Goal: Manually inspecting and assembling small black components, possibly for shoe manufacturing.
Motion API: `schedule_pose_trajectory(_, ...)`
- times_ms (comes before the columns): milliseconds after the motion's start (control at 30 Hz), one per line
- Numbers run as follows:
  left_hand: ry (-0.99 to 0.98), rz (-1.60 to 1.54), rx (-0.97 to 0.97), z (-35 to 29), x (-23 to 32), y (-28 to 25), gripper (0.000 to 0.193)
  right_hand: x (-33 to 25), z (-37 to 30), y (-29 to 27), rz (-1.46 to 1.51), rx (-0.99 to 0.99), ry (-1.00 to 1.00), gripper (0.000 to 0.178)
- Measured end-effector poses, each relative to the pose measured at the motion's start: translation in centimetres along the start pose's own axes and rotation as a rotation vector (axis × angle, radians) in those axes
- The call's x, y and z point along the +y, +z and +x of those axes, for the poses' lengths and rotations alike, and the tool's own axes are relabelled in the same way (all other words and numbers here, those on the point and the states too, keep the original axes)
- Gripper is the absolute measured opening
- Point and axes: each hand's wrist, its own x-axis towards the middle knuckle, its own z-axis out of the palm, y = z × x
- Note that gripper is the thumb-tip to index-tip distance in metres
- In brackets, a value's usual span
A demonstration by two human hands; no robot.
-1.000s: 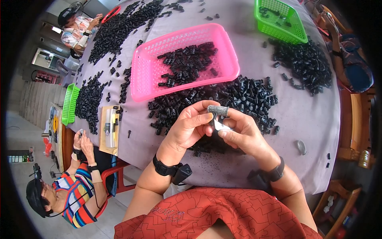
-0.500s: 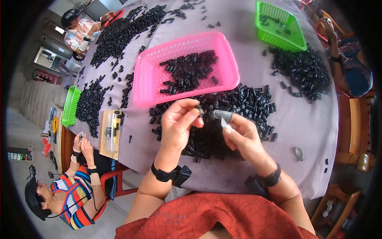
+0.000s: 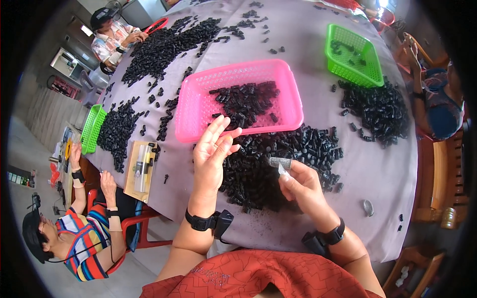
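My left hand (image 3: 211,156) is raised at the near rim of the pink basket (image 3: 186,116), its fingers spread and nothing visible in them. Small black cylindrical parts (image 3: 248,99) lie inside that basket. A loose heap of the same black parts (image 3: 310,149) spreads on the table in front of me. Over the heap, my right hand (image 3: 305,185) is closed in a pinch, with a grey sleeve (image 3: 281,162) on its index finger. A small clear pointed piece (image 3: 282,170) shows at the thumb tip; how it is held or fixed is hard to see.
Green baskets stand at the far right (image 3: 343,64) and left (image 3: 91,131), beside more black heaps. A wooden board (image 3: 131,181) with a clear tube lies at left. A clear curved piece (image 3: 367,207) rests at right. Other people sit around the grey-clothed table (image 3: 387,233).
My left hand has opened and no longer holds the small black part; it has come to the basket's near rim. My right hand stays pinched. At left, a person's hands have moved apart.
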Motion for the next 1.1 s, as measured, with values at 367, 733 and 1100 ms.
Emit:
schedule_pose_trajectory(367, 0.160, 0.825, -0.376, -1.2, 0.3, 1.7, 0.032, 0.2, 0.0, 0.1, 0.017, 0.027, -0.003, 0.027)
schedule_pose_trajectory(733, 0.388, 0.976, -0.440, -1.3, -0.9, 1.2, 0.029, 0.6, 0.2, 0.4, -0.039, 0.025, -0.015, 0.029)
schedule_pose_trajectory(1100, 0.460, 0.957, -0.405, -1.9, -1.9, 1.2, 0.023, 1.1, -0.5, 0.4, -0.026, 0.026, -0.033, 0.027)
